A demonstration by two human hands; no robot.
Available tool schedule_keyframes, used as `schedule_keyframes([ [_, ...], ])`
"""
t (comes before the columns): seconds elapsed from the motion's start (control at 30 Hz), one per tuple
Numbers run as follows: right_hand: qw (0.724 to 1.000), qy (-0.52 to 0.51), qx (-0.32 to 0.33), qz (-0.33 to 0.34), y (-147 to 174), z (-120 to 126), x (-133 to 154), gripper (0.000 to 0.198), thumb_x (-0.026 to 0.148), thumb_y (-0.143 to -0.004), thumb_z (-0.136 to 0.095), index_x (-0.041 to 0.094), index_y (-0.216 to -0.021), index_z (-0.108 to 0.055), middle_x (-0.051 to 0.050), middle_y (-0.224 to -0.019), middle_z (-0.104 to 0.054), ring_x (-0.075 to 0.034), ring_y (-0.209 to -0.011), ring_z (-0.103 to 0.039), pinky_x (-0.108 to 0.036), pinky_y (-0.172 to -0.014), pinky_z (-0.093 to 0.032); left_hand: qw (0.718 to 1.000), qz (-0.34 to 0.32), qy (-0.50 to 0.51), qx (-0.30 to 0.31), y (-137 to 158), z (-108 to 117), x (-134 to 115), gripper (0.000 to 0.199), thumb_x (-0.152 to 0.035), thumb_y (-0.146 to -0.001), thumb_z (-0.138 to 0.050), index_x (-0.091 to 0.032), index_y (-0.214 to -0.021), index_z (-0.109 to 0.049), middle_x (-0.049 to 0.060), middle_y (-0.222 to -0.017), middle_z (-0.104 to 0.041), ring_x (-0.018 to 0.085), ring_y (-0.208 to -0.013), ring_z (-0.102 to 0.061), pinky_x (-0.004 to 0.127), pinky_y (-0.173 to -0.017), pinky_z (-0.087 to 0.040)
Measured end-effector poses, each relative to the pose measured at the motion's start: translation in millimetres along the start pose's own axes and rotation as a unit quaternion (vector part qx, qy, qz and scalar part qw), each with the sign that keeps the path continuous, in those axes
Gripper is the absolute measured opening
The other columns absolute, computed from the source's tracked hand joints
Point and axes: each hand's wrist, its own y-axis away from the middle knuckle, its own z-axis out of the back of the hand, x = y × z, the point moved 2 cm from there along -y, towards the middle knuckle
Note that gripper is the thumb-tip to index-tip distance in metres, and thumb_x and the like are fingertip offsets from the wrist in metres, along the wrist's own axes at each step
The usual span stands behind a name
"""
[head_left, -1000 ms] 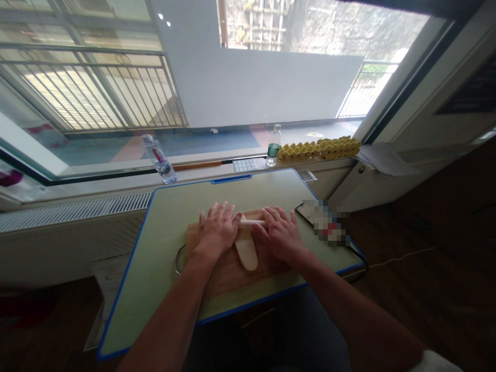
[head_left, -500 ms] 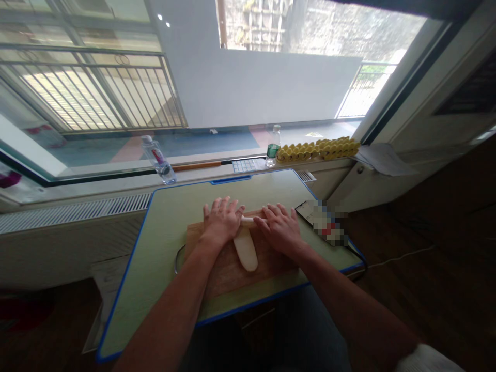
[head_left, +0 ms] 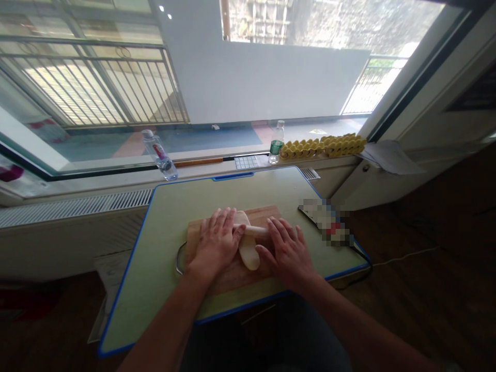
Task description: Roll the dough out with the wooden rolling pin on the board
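Observation:
A pale rolling pin [head_left: 256,231] lies crosswise over a long, flat strip of dough [head_left: 249,254] on a wooden cutting board [head_left: 228,279]. My left hand [head_left: 217,236] rests open on the pin's left end, fingers stretched forward and thumb along the pin. On the other end lies my right hand [head_left: 290,249], open, with its fingers extended and its thumb apart near the dough. Both palms cover the pin's ends. The dough's rounded far end shows beyond the pin, beside my left fingers, and its near end points toward me.
The board sits on a green folding table [head_left: 155,268] with a blue edge. A partly blurred phone [head_left: 310,213] with a cable lies at the right. On the windowsill stand two plastic bottles, one at left [head_left: 159,156] and one at right [head_left: 276,143], beside yellow egg trays [head_left: 323,146].
The rolling pin and both my hands have come back toward me over the dough, uncovering its far end. The view has shifted slightly.

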Motion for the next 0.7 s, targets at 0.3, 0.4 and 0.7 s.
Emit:
schedule_keyframes([
  [0.3, 0.999, 0.025, 0.017, -0.040, -52, 5, -14, 0.065, 0.062, -0.111, -0.031, 0.021, -0.156, -0.051, -0.012, -0.165, -0.049, -0.036, -0.156, -0.036, -0.068, -0.125, -0.020, 1.000, -0.006, -0.019, -0.008, -63, 7, -13, 0.066, -0.058, -0.108, -0.021, -0.027, -0.155, -0.054, 0.008, -0.169, -0.045, 0.035, -0.156, -0.037, 0.066, -0.125, -0.030],
  [0.4, 0.999, 0.025, 0.020, -0.038, -47, 6, -12, 0.065, 0.063, -0.110, -0.032, 0.021, -0.156, -0.051, -0.012, -0.165, -0.049, -0.036, -0.156, -0.036, -0.069, -0.125, -0.020, 1.000, -0.005, -0.015, -0.012, -58, 5, -13, 0.066, -0.058, -0.108, -0.020, -0.026, -0.155, -0.055, 0.009, -0.168, -0.045, 0.034, -0.156, -0.037, 0.066, -0.125, -0.030],
  [0.7, 1.000, 0.004, 0.007, -0.001, 2, 0, -1, 0.074, 0.062, -0.106, -0.043, 0.016, -0.164, -0.039, -0.015, -0.169, -0.042, -0.034, -0.156, -0.035, -0.063, -0.127, -0.022, 1.000, -0.014, 0.017, -0.002, -7, 1, -4, 0.068, -0.058, -0.108, -0.020, -0.025, -0.164, -0.040, 0.006, -0.170, -0.042, 0.029, -0.161, -0.031, 0.057, -0.130, -0.028],
])
